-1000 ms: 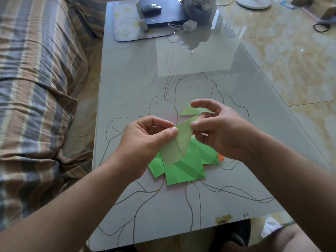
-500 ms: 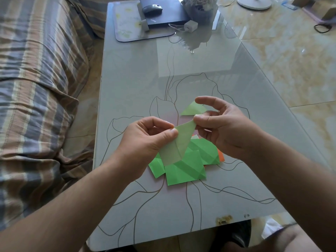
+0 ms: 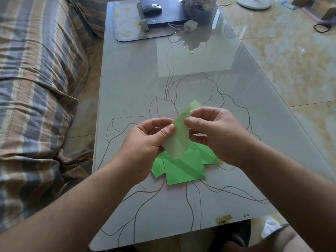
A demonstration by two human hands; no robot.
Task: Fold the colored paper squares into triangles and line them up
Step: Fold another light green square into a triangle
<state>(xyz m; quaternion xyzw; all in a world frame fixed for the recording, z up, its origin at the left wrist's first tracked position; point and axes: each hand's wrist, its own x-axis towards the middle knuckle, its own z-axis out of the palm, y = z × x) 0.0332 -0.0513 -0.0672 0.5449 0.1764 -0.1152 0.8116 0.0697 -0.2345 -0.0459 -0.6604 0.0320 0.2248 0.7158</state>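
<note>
Both hands up over the counter point(image 3: 131, 84), pinching one pale green paper point(image 3: 179, 135): left hand point(image 3: 145, 140) grips its left edge, right hand point(image 3: 216, 131) its upper right. Green paper pile point(image 3: 183, 168) lies flat just below.

The held folded paper point(image 3: 179, 138) is pale green; the paper squares point(image 3: 183, 168) under it are bright green. The glass table point(image 3: 138, 84) is grey-white with brown flower outlines. The sofa cover point(image 3: 32, 88) has tan, grey-blue and cream stripes.
</note>
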